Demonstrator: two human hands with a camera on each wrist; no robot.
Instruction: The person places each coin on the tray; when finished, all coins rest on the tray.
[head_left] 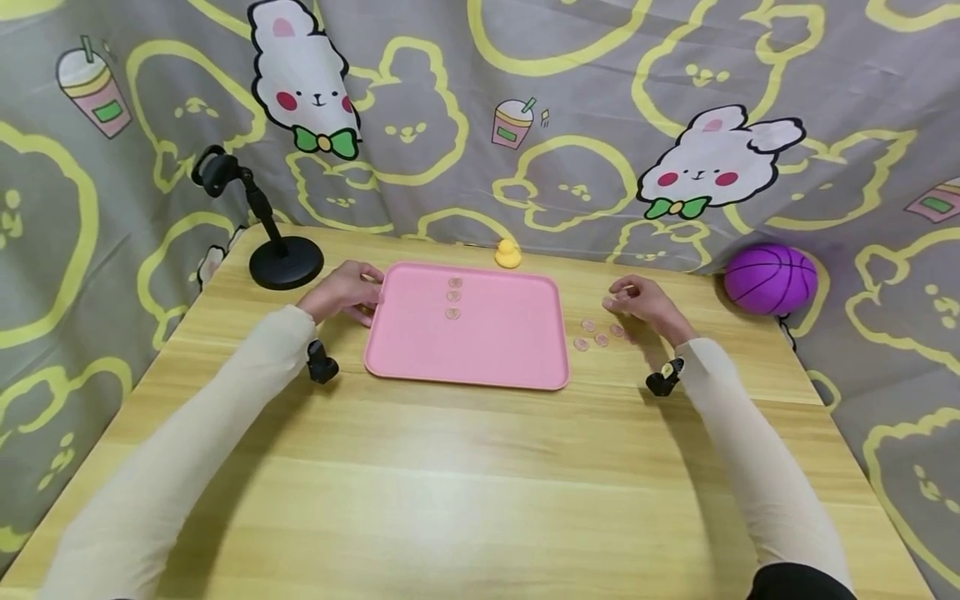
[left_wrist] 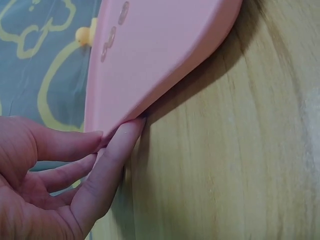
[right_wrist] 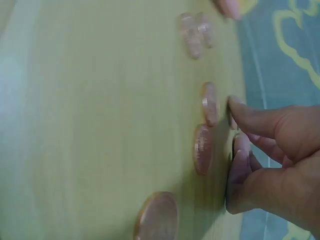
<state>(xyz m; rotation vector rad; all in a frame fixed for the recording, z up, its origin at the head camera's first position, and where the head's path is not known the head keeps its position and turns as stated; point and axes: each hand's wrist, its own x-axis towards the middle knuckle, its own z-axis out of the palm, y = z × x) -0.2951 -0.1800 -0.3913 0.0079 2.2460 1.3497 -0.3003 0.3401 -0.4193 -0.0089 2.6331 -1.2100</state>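
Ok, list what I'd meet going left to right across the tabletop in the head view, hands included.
Black round-based stand, left hand, pink rectangular tray, small round pink disc nearest the tray, right hand, purple ball with black lines.

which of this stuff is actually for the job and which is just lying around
Seems part of the job:
pink tray, edge pinched by the left hand
three discs on it
loose discs beside it, near the right hand

Apparently just lying around:
yellow duck
purple ball
black stand
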